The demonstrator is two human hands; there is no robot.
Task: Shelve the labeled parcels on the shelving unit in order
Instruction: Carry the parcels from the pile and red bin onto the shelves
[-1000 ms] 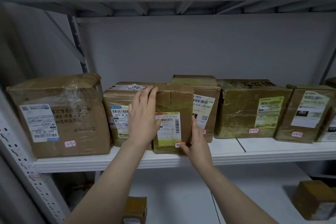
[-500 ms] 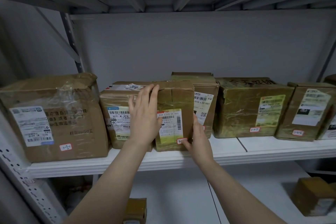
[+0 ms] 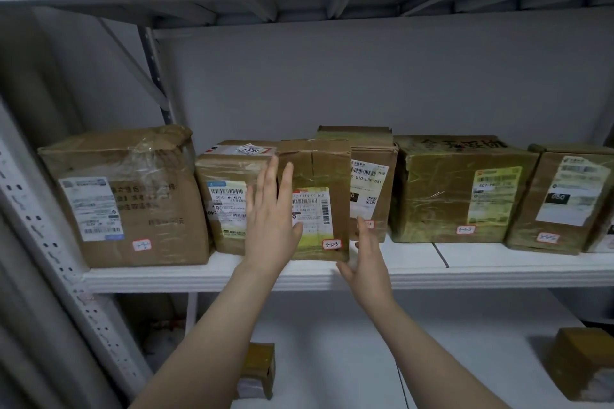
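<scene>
The narrow parcel (image 3: 319,173), upright at the front of the shelf (image 3: 498,271) between neighbouring boxes (image 3: 229,176), is being pressed by the left hand (image 3: 270,226), fingers straight and together, and flanked by the right hand (image 3: 367,262), fingers loosely open; a forward topple is being risked by uneven pushing

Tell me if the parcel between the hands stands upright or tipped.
Upright: the parcel rests with its bottom edge flat on the shelf, label facing out.
</scene>
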